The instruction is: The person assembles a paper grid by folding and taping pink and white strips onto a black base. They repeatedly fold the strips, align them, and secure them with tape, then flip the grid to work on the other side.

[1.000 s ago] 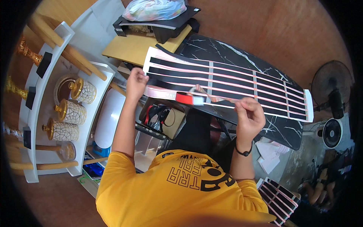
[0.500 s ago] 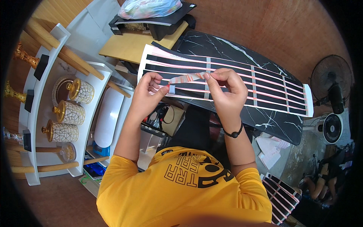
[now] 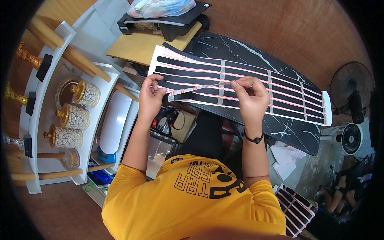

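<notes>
A thin strip [image 3: 199, 89] stretches between the left hand [image 3: 151, 97] and right hand [image 3: 252, 96], both pinching its ends.

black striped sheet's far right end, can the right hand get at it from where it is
Probably yes. The right hand pinches a thin strip over the middle of the black striped sheet, and nothing lies on the sheet between it and that end. It would likely have to let the strip go.

Bright, even daylight, soft shadows, sharp centre, strong fisheye bending, black vignette at rim.
</notes>
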